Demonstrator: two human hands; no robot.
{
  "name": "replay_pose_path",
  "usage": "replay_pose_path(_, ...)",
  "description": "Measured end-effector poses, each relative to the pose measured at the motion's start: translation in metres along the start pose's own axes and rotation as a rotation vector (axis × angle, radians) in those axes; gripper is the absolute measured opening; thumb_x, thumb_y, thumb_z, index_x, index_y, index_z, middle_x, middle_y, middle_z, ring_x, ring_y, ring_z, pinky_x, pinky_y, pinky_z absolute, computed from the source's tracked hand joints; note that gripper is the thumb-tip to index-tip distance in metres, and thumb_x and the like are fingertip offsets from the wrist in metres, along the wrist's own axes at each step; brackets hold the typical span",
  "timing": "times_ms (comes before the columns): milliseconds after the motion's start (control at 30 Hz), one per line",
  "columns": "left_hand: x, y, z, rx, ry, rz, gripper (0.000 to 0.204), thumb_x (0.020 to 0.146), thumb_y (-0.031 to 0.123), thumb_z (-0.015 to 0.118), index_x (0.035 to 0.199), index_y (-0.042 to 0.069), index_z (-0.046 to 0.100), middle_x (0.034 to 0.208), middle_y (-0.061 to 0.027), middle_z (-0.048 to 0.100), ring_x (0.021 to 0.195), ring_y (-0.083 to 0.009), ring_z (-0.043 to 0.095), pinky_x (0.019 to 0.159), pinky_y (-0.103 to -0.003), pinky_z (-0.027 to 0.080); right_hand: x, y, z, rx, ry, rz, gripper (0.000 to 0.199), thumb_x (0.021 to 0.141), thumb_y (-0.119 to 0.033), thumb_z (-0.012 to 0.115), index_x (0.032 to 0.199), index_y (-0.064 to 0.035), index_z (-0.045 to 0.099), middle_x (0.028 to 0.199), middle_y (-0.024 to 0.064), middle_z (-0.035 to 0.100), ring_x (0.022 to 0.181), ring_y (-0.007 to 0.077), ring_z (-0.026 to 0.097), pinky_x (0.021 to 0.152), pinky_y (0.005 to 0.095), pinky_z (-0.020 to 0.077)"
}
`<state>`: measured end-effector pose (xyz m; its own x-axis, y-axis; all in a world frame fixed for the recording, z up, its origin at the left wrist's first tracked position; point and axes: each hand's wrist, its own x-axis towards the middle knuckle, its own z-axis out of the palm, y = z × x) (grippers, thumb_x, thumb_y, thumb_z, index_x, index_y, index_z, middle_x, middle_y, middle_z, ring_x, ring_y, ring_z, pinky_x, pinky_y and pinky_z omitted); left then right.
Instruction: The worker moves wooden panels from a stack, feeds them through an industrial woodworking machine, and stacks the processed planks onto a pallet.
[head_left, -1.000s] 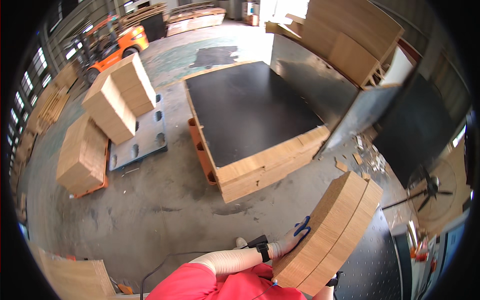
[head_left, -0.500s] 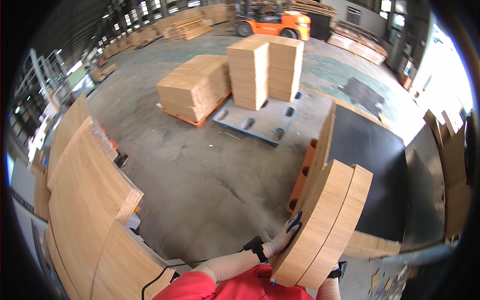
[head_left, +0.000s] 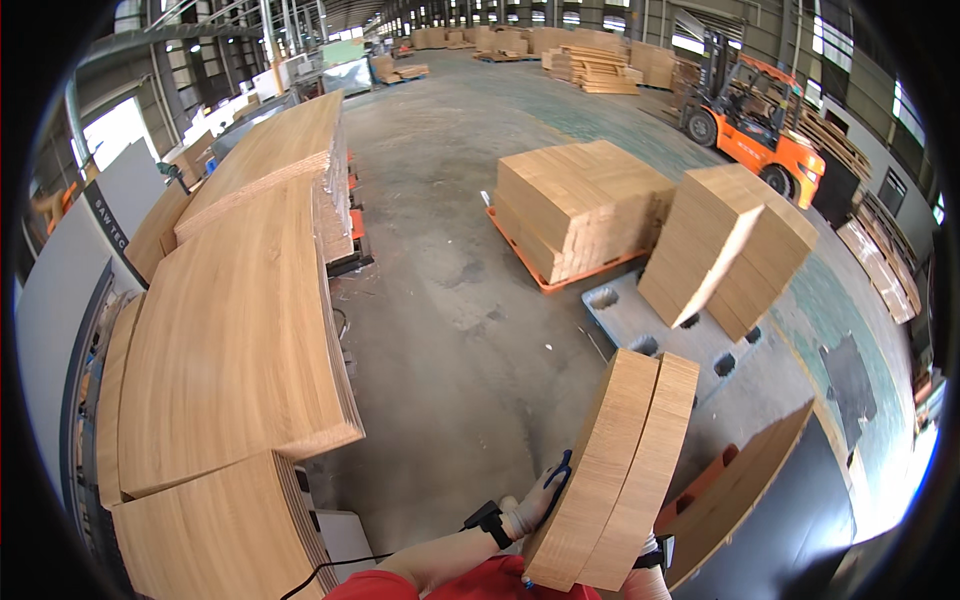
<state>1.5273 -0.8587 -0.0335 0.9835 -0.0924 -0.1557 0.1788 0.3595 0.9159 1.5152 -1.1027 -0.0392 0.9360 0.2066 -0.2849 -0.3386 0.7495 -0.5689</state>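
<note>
Two stacks of narrow wood-grain boards (head_left: 615, 460) are held side by side in front of my body, tilted with the far end leaning right. My left hand (head_left: 540, 500), in a pale glove with dark blue fingertips, presses against their left side and grips them. On the opposite side, my right hand (head_left: 647, 550) bears the boards; only a bit of it shows by the black wrist strap, its fingers hidden behind the wood. Beyond the boards, a blue-grey pallet (head_left: 625, 302) carries two tall board stacks (head_left: 725, 245).
Large panel stacks (head_left: 235, 340) line my left beside a grey machine (head_left: 75, 300). Ahead, an orange pallet (head_left: 550, 285) bears a low board stack (head_left: 580, 205). A dark-topped panel stack (head_left: 775, 520) stands close on my right. An orange forklift (head_left: 755, 130) is parked far right.
My view has swung left, so the pallets, forklift and dark-topped stack now appear farther right. The boards stay between my hands and come along with me.
</note>
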Motion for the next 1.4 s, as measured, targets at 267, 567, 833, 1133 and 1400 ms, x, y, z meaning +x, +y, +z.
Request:
replay_pose_path(267,0.177,0.078,-0.139,-0.235,0.127,0.032,0.077,0.107,0.051,0.044,0.161,0.0,0.024,0.162,-0.0141,0.037,0.145,-0.0204,0.036,0.121,-0.034,0.026,0.268,0.023,0.124,0.009,-0.208,0.186,0.058,0.108,-0.048,0.044,0.148,-0.0071,0.044,0.14,0.0096,0.057,0.124,0.0221,0.058,0.101,0.0389,0.0529)
replay_pose_path(567,0.375,0.202,-0.293,-0.131,0.326,0.111,0.074,0.107,0.051,0.044,0.159,0.001,0.028,0.156,-0.0096,0.044,0.139,-0.0176,0.042,0.117,-0.033,0.034,0.588,0.069,0.275,-0.018,-0.407,0.398,0.059,0.108,-0.05,0.043,0.148,-0.007,0.045,0.141,0.0098,0.057,0.124,0.0227,0.058,0.102,0.0392,0.0526)
replay_pose_path(833,0.538,0.294,-0.456,-0.22,0.466,0.25,0.056,0.11,0.034,0.043,0.155,0.003,0.035,0.146,-0.0054,0.051,0.127,-0.012,0.049,0.109,-0.03,0.043,0.82,0.125,0.427,-0.201,-0.532,0.543,0.061,0.108,-0.052,0.04,0.149,-0.0069,0.045,0.142,0.0102,0.056,0.125,0.0236,0.057,0.103,0.0397,0.0516)
replay_pose_path(1133,0.733,0.402,-0.66,-0.377,0.513,0.27,0.058,0.11,0.035,0.043,0.156,0.002,0.033,0.148,-0.0076,0.049,0.131,-0.0152,0.048,0.112,-0.031,0.039,1.055,0.208,0.6,-0.33,-0.547,0.502,0.063,0.108,-0.055,0.036,0.149,-0.0069,0.045,0.144,0.0107,0.056,0.126,0.0247,0.057,0.105,0.0403,0.0505)
replay_pose_path(1400,0.892,0.532,-0.844,-0.757,0.356,0.161,0.052,0.105,0.039,0.049,0.143,0.004,0.05,0.134,-0.0131,0.064,0.12,-0.0254,0.064,0.097,-0.039,0.058,1.294,0.322,0.741,-0.158,-0.454,0.528,0.063,0.111,-0.051,0.03,0.151,-0.0039,0.042,0.146,0.0091,0.054,0.129,0.0218,0.054,0.11,0.0361,0.0453)
